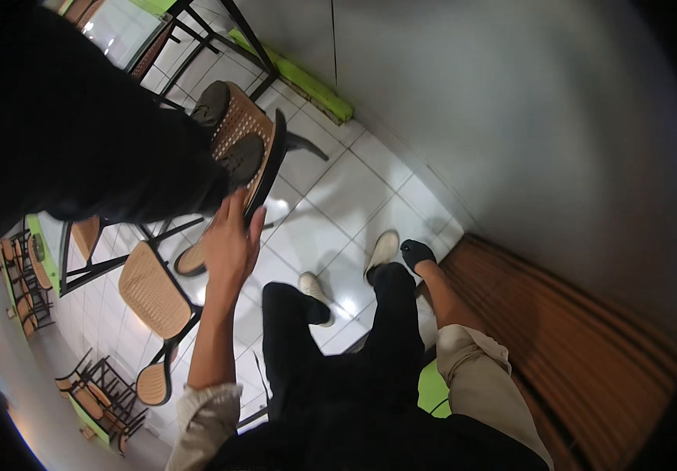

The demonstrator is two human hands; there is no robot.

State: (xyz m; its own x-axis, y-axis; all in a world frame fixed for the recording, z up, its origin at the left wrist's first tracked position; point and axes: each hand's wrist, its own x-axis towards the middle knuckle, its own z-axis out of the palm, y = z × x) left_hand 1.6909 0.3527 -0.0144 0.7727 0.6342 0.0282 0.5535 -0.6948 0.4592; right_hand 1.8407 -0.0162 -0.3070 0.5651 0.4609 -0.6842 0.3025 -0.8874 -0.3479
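Note:
My left hand [229, 245] reaches forward to the rim of a chair [246, 118] with a woven tan seat and black frame. Its fingers lie over the rim beside a dark trouser leg [118, 149], with the thumb on the rim's other side. Another person stands on this seat in dark grey shoes [242, 159]. Low on my right side is my right hand [417, 253], dark all over as if gloved. Its fingers are bunched and blurred, so I cannot make out whether it holds anything.
A grey wall [511, 118] rises at the right, with brown ribbed panels [558, 353] along its foot. A second tan chair [154, 289] stands at the left. Tables with stacked chairs [103, 396] are farther off. White floor tiles [346, 192] lie around my beige shoes [383, 250].

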